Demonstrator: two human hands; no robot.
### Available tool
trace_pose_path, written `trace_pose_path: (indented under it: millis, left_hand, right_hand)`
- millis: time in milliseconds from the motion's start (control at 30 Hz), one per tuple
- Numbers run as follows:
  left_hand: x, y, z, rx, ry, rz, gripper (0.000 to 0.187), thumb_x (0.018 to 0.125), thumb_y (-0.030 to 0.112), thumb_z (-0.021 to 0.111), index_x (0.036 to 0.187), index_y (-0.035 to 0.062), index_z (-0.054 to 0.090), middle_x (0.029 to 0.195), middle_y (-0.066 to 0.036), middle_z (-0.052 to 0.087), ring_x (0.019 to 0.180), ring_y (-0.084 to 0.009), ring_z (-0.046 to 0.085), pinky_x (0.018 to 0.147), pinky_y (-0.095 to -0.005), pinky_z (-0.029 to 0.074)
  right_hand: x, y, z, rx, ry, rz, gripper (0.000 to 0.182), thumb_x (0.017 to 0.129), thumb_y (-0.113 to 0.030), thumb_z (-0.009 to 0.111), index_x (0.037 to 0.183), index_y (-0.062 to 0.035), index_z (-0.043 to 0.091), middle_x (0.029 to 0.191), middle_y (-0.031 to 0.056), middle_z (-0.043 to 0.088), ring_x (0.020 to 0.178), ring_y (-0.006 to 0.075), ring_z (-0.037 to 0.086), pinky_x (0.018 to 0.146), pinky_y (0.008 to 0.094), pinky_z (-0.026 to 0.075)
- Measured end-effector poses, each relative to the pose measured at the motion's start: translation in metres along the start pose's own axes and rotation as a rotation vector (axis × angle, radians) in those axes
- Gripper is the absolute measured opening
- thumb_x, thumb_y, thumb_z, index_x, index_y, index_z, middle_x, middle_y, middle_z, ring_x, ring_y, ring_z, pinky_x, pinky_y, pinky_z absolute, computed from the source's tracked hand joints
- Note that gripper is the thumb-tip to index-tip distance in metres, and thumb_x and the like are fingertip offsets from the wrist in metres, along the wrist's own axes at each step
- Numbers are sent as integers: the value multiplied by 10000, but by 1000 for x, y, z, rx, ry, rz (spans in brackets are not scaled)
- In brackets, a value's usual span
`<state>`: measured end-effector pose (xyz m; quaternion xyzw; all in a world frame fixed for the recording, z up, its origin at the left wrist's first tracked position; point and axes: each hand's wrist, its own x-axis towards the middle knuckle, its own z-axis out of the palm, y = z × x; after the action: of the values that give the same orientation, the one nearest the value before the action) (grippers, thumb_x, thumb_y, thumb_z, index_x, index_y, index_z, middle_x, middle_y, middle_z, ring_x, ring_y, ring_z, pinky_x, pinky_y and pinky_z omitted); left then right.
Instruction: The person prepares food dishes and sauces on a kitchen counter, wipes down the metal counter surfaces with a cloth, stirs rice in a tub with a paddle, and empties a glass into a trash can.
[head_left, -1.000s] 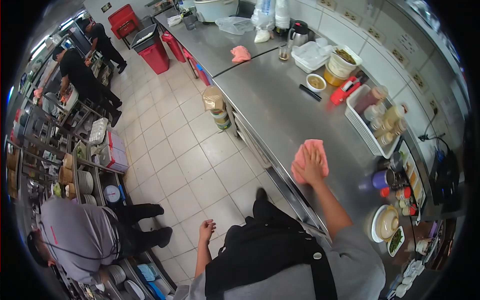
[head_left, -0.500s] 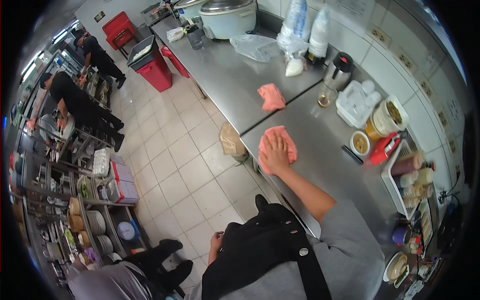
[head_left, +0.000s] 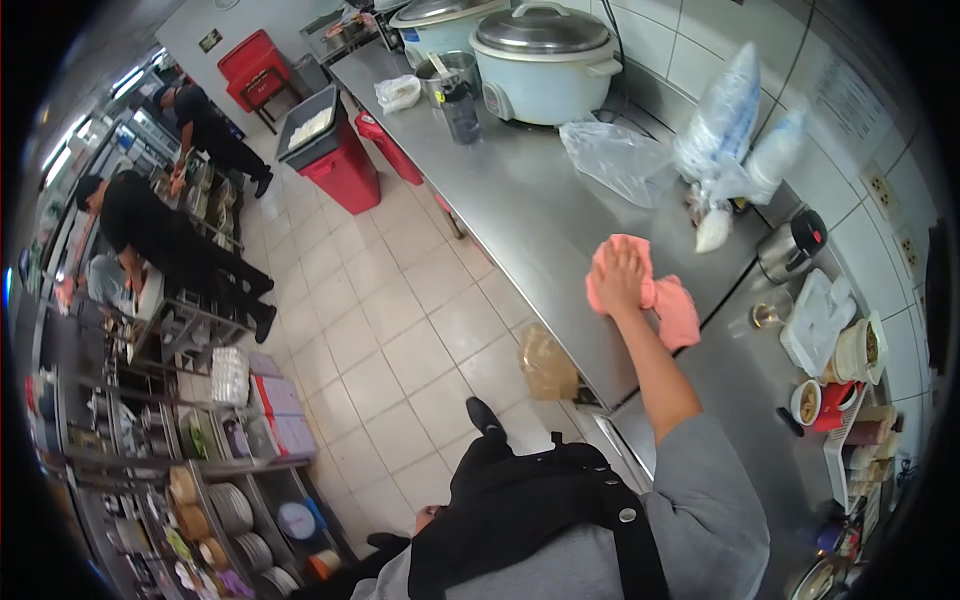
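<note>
My right hand (head_left: pixel 620 275) lies flat on a pink cloth (head_left: pixel 637 250) on the steel counter (head_left: pixel 530 230), its fingers spread. A second pink cloth (head_left: pixel 677 315) touches the first one, just right of my wrist. Low beside my black apron, my left hand (head_left: pixel 428 517) is mostly hidden, and its fingers cannot be made out. Beyond the right hand lie a clear plastic bag (head_left: pixel 618 160) and wrapped stacks of cups (head_left: pixel 718 120).
Rice cookers (head_left: pixel 545 65) and a dark bottle (head_left: pixel 460 110) stand farther along the counter. A thermos (head_left: pixel 790 245) and a glass (head_left: pixel 768 312) are to the right. A red bin (head_left: pixel 345 175) is on the floor. Two people work at the left; shelves hold plates (head_left: pixel 232 508).
My right hand and its cloth have moved forward along the counter, across the seam, to beside the second cloth. The view has shifted, and the person at the lower left is largely out of view.
</note>
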<state>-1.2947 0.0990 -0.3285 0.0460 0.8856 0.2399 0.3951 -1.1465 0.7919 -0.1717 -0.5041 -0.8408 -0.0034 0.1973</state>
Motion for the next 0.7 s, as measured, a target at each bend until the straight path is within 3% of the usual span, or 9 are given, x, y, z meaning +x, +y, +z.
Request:
trace_pose_path:
  millis: [67,133,200,267,333,433,533,633,700]
  left_hand:
    - [60,56,-59,-217,-36,-57,262,917,145,589,1117,-20,622,894,-132,701,775,-194,683,631,-324,556]
    - [149,108,-116,-218,-140,78,239,932,100,525,1127,-16,603,877,-123,700,723,-186,675,536,-309,537]
    - [228,182,-153,42,-111,346,301,889,174,600,1128,-7,615,880,-129,703,718,-199,671,638,-344,536]
    - [290,290,-166,360,-59,637,424,871,309,654,1151,-5,607,990,-168,702,922,-272,677,817,-370,526]
    - [306,437,-144,173,-217,836,443,873,304,666,1203,18,591,1123,-157,675,1022,-293,652,899,-384,504]
    - [225,661,-89,293,-277,1320,564,855,269,701,1351,79,509,1335,-197,540,1248,-348,498,1049,-422,400]
    - [145,801,-22,351,-298,1739,688,831,333,722,1445,214,435,1495,-257,316,1348,-441,353,1099,-488,327]
    - [109,887,56,328,-353,1863,754,799,422,737,1459,241,420,1550,-267,181,1381,-473,280,1102,-576,288]
    - [105,920,108,324,-240,1775,873,738,511,761,1487,281,377,1589,-253,43,1412,-494,198,1098,-668,203]
  right_hand:
    - [19,-8,3,-35,5,58,625,920,-392,537,1447,-80,412,1506,201,354,1374,394,329,1110,547,276]
    - [29,-13,5,-111,55,133,623,923,-396,528,1448,-81,410,1509,193,354,1385,377,321,1122,529,252]
    - [32,-18,6,-135,55,207,625,920,-401,522,1448,-85,410,1520,186,340,1402,375,300,1124,525,247]
    - [32,-31,6,-100,43,291,634,908,-406,525,1447,-91,413,1536,183,314,1423,373,267,1127,527,240]
    - [31,-50,-1,-121,34,367,654,892,-423,535,1448,-100,415,1548,179,294,1436,370,243,1131,534,229]
    - [35,-59,3,-69,45,407,670,877,-417,557,1452,-104,413,1548,175,286,1435,378,235,1133,547,214]
    - [44,-65,2,-88,70,456,676,863,-412,572,1445,-104,420,1546,170,292,1430,370,243,1136,542,208]
    - [55,-70,2,-91,76,518,673,844,-400,592,1432,-112,437,1544,168,293,1422,364,255,1136,543,203]
    - [59,-73,2,-93,51,570,669,834,-397,599,1424,-120,448,1544,168,291,1420,366,258,1136,545,202]
